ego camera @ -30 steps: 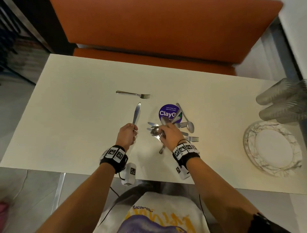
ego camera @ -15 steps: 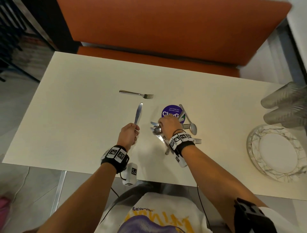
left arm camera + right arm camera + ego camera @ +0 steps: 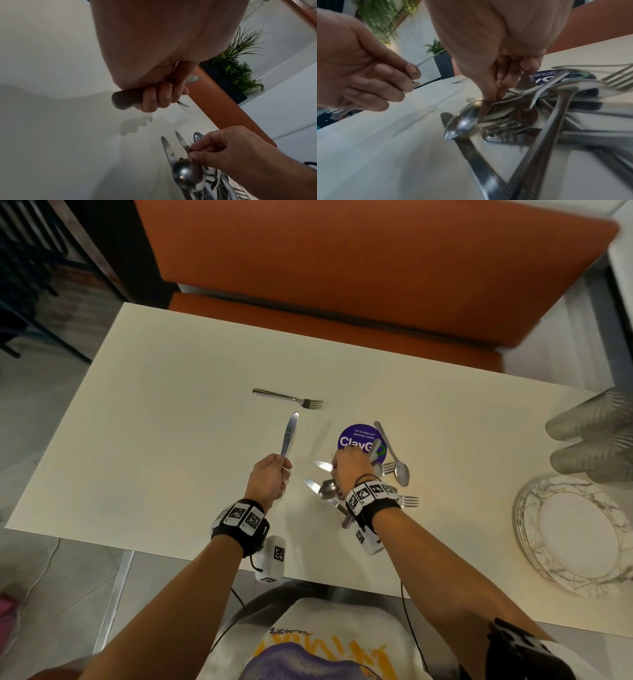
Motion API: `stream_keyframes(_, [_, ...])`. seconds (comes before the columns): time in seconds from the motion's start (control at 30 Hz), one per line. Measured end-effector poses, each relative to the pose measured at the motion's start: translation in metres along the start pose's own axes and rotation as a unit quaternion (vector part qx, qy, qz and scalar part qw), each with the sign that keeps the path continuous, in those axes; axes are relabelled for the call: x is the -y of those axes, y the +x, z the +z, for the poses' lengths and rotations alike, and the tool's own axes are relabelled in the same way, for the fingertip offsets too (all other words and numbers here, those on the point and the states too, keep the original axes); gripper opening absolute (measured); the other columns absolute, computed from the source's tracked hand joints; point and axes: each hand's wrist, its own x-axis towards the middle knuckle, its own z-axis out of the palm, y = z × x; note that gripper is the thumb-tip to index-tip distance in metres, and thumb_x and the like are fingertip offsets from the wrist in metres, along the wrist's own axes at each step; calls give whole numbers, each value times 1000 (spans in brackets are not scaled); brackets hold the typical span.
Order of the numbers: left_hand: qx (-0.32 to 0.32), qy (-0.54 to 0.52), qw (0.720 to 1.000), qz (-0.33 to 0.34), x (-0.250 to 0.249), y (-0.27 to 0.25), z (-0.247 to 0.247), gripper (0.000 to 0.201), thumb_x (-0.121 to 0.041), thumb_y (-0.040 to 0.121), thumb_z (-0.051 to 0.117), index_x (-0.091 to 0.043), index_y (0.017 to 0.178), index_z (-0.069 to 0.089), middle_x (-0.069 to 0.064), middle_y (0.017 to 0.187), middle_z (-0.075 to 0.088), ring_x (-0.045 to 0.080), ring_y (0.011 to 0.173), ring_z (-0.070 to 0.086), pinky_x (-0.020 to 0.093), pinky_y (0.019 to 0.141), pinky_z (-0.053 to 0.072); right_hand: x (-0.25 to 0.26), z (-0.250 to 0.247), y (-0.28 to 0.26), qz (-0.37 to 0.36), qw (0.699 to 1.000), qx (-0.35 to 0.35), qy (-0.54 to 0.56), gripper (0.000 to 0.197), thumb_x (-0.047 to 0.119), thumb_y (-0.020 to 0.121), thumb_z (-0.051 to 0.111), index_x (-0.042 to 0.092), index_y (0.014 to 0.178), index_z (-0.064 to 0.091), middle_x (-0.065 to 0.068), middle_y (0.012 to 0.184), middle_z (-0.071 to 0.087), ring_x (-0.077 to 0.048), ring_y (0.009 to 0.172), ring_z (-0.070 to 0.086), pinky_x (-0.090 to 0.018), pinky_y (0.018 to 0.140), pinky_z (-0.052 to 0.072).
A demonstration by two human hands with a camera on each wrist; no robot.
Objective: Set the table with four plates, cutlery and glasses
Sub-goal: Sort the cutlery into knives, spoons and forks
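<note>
My left hand (image 3: pixel 269 479) is fisted round a knife (image 3: pixel 288 436) handle, blade pointing away above the table (image 3: pixel 171 440), with a lone fork (image 3: pixel 291 398) lying just beyond its tip. My right hand (image 3: pixel 349 465) reaches into the cutlery pile (image 3: pixel 329 491) beside the purple sticker (image 3: pixel 356 436), thumb and fingertips (image 3: pixel 489 93) pinching a second knife (image 3: pixel 181 140). The plates (image 3: pixel 579 535) and glasses (image 3: pixel 596 440) sit stacked at the table's right end

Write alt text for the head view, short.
Seen from above, a person's left hand holds a knife blade-up over a cream table while the right hand picks through a cutlery pile. A lone fork lies beyond; stacked plates and glasses sit far right.
</note>
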Motion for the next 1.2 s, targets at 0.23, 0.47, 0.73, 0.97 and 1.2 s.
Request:
stream_keyframes(0.23, [9, -5, 1000, 17, 0, 9, 2, 26, -13, 103, 38, -12, 86, 57, -1, 63, 51, 8, 39, 39, 20, 38, 31, -2, -1, 5, -13, 1000, -25, -1, 27, 26, 88, 72, 17, 112, 66, -4, 119, 62, -27, 118, 47, -42, 99, 45])
stream_keyframes(0.47, [5, 49, 996, 70, -8, 18, 8, 31, -16, 108, 38, -12, 87, 61, 1, 66, 56, 10, 45, 43, 21, 41, 34, -19, -26, 1, 7, 982, -93, 165, 11, 27, 93, 65, 27, 103, 69, -1, 103, 67, -20, 109, 50, -38, 92, 44])
stream_keyframes(0.73, [11, 81, 992, 97, -21, 28, 20, 33, -19, 109, 37, -12, 90, 63, 2, 68, 59, 16, 51, 47, 28, 48, 39, -30, -72, -12, 12, 963, -104, 248, 7, 23, 85, 73, 25, 91, 75, 8, 87, 73, -14, 85, 66, -30, 78, 54])
stream_keyframes(0.97, [29, 46, 993, 108, -40, 33, 33, 31, -15, 109, 37, -7, 95, 63, 11, 74, 66, 30, 68, 68, 35, 58, 54, -41, -92, -5, -9, 928, -188, 322, 8, 25, 85, 74, 31, 82, 71, 13, 83, 70, -11, 85, 65, -29, 81, 53])
stream_keyframes(1.2, [73, 14, 989, 127, -58, 30, 53, 32, -17, 110, 39, -2, 101, 66, 20, 89, 77, 37, 91, 77, 46, 81, 63, -46, -117, -7, 26, 852, -272, 446, 10, 26, 89, 74, 18, 95, 74, 6, 87, 75, -9, 76, 70, -19, 72, 54])
